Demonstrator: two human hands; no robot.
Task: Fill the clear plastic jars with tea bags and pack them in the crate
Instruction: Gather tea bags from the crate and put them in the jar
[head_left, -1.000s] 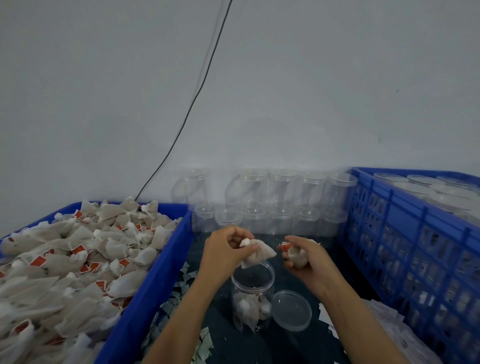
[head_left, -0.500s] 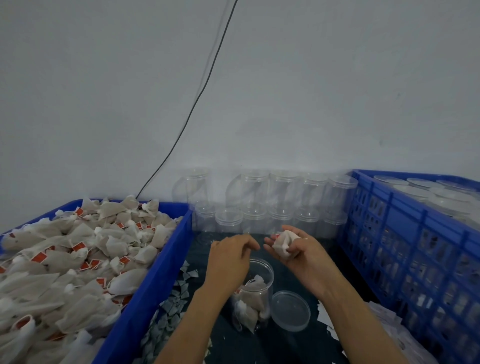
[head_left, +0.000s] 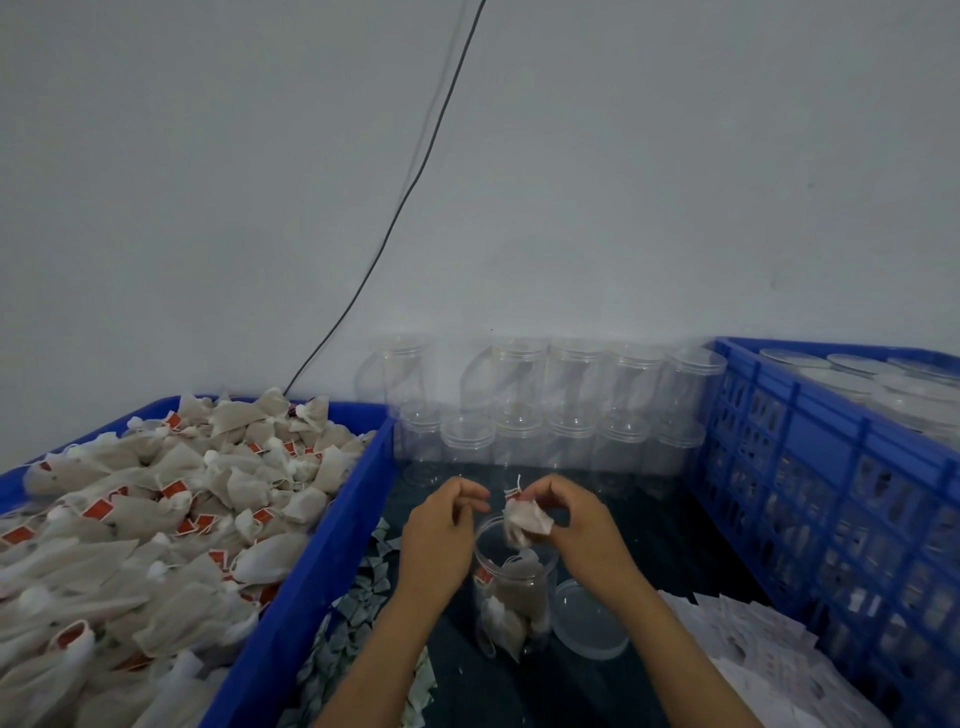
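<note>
We are holding a small crumpled white paper tea bag (head_left: 525, 518) in our right hand (head_left: 574, 525), the fingers and thumb pinching it just above the open mouth of the clear round plastic jar (head_left: 514, 587). A short string with a red tag end is sticking up from the bag between our two hands. Our left hand (head_left: 441, 525) is hovering just beside the jar's rim, its fingers loosely curled and gripping nothing that we can see. The jar is standing upright on the dark table surface (head_left: 675, 551) between our forearms, and several beige tea bags are already lying inside it, filling the lower part. Its clear round plastic lid (head_left: 589, 618) is lying flat on the table, just to the right of the jar's base. To our left, a blue plastic bin (head_left: 322, 525) is sitting heaped with loose tea bags (head_left: 156, 519), many showing red tags. To our right, a blue slotted plastic crate (head_left: 810, 467) is holding lidded jars, their tops showing at its far corner. Rows of empty clear jars (head_left: 550, 410) are standing stacked against the wall behind our hands.
</note>
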